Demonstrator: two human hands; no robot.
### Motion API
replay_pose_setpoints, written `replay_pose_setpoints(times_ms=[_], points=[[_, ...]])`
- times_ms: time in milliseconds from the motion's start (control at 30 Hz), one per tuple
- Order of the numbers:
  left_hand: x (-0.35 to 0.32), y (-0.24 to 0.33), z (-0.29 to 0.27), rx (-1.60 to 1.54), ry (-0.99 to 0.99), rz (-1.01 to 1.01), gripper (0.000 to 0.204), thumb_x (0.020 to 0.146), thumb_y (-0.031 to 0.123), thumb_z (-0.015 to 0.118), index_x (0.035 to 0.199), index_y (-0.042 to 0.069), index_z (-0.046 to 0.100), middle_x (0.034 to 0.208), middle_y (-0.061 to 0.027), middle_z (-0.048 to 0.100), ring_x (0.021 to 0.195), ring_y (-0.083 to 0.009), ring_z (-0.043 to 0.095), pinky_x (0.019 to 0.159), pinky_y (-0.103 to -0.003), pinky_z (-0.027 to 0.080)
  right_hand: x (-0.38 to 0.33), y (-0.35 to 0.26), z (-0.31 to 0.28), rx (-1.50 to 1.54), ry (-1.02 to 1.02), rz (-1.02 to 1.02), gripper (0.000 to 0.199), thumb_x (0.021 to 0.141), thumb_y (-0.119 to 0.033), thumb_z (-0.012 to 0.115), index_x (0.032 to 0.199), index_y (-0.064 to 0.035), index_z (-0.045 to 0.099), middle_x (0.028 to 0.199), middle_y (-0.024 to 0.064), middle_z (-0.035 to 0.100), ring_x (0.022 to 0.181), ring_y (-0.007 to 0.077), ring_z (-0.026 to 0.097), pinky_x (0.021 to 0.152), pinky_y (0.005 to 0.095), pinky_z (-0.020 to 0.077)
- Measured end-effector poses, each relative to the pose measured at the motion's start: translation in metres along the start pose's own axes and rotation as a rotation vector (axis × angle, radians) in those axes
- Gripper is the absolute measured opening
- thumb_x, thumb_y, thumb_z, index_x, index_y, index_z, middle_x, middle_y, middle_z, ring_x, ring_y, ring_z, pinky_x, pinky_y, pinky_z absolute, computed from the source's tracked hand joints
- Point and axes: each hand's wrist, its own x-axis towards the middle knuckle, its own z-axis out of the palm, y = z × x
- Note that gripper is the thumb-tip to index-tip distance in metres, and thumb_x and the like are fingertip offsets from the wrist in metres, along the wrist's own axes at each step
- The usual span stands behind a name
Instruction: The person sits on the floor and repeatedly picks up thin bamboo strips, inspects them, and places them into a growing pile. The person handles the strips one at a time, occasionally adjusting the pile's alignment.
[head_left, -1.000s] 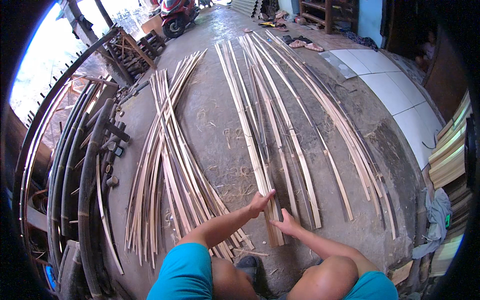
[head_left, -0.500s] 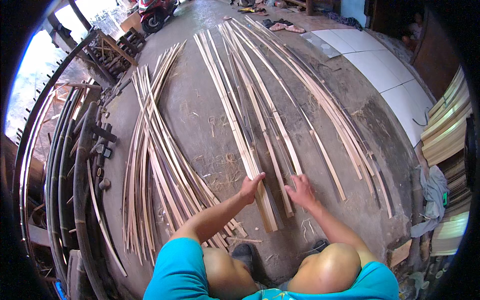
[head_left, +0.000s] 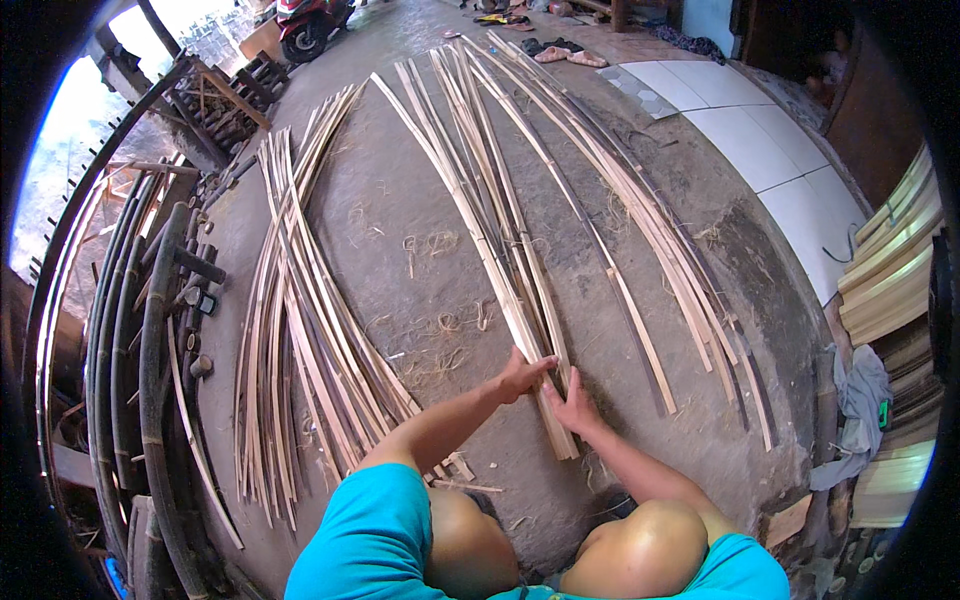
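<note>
Between my knees and the far floor stretches a bundle of long, thin bamboo strips [head_left: 517, 318], pale with some darker edges. My left hand [head_left: 525, 375] grips it from the left near its close end, thumb lying across the top. Just below, my right hand [head_left: 575, 408] closes on the bundle from the right, its thumb pointing up. The undersides of both hands' grips are hidden. Beyond my hands the strips fan out, their far ends apart. A pair of separate strips [head_left: 630, 310] lies to the right of the bundle.
To the left, a large crossed pile of bamboo strips [head_left: 310, 300] covers the floor. More strips [head_left: 660, 235] lie at the right. Dark bamboo poles [head_left: 155, 350] line the left side; a grey cloth [head_left: 860, 410] hangs at the right. A red motorbike [head_left: 305, 28] stands far back.
My right hand has moved left, close to my left hand. Strips that lay apart on the right are now drawn into the bundle, whose near end has shifted right.
</note>
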Motion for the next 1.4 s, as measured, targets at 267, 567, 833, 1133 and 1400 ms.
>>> replay_pose_setpoints(times_ms=[267, 567, 833, 1133, 1400], points=[[0.027, 0.032, 0.087, 0.152, 0.017, 0.129, 0.087, 0.080, 0.035, 0.076, 0.132, -0.003, 0.019, 0.116, -0.0249, 0.055, 0.098, -0.0293, 0.062, 0.073, -0.038, 0.056, 0.004, 0.018, -0.088, 0.228, -0.046, -0.087, 0.084, 0.081, -0.039, 0.072, 0.144, -0.0003, 0.031, 0.135, 0.0230, 0.050, 0.125, 0.0337, 0.050, 0.104, 0.0405, 0.0394], [0.048, 0.010, 0.164, 0.513, 0.058, 0.074, 0.093, 0.081, 0.040, 0.074, 0.126, -0.016, 0.015, 0.106, -0.0367, 0.058, 0.100, -0.0417, 0.064, 0.084, -0.042, 0.052, -0.014, 0.070, -0.139, 0.235, -0.028, -0.031, 0.076, 0.086, -0.033, 0.068, 0.145, -0.0011, 0.033, 0.131, 0.0221, 0.055, 0.122, 0.0321, 0.053, 0.101, 0.0393, 0.0409], [0.031, 0.040, 0.161, 0.148, 0.075, -0.164, 0.103, 0.076, 0.039, 0.080, 0.137, 0.000, 0.007, 0.124, -0.0283, 0.051, 0.106, -0.0368, 0.062, 0.082, -0.044, 0.058, -0.014, 0.014, -0.219, -0.344, -0.338, 0.153, 0.099, 0.078, -0.067, 0.062, 0.146, -0.0028, 0.032, 0.150, 0.0335, 0.021, 0.139, 0.0460, 0.026, 0.112, 0.0494, 0.0289], [0.073, 0.036, 0.147, 0.628, -0.102, -0.371, 0.096, 0.076, 0.060, 0.071, 0.132, -0.006, 0.030, 0.107, -0.0237, 0.062, 0.086, -0.0314, 0.068, 0.071, -0.042, 0.060, 0.053, 0.239, -0.482, -0.889, 0.902, 0.305, 0.061, 0.092, -0.052, 0.052, 0.141, -0.0163, 0.044, 0.142, 0.0214, 0.039, 0.129, 0.0387, 0.041, 0.107, 0.0549, 0.0301], [0.130, 0.167, 0.214, 1.607, -0.307, -0.129, 0.076, 0.083, 0.068, 0.055, 0.063, -0.005, 0.066, 0.066, -0.0181, 0.066, 0.063, -0.0368, 0.066, 0.064, -0.044, 0.054, 0.037, 0.349, -0.499, -0.710, 0.920, 0.400, 0.057, 0.093, -0.053, 0.050, 0.143, -0.0273, 0.040, 0.151, 0.0122, 0.029, 0.138, 0.0338, 0.029, 0.111, 0.0567, 0.0222]])
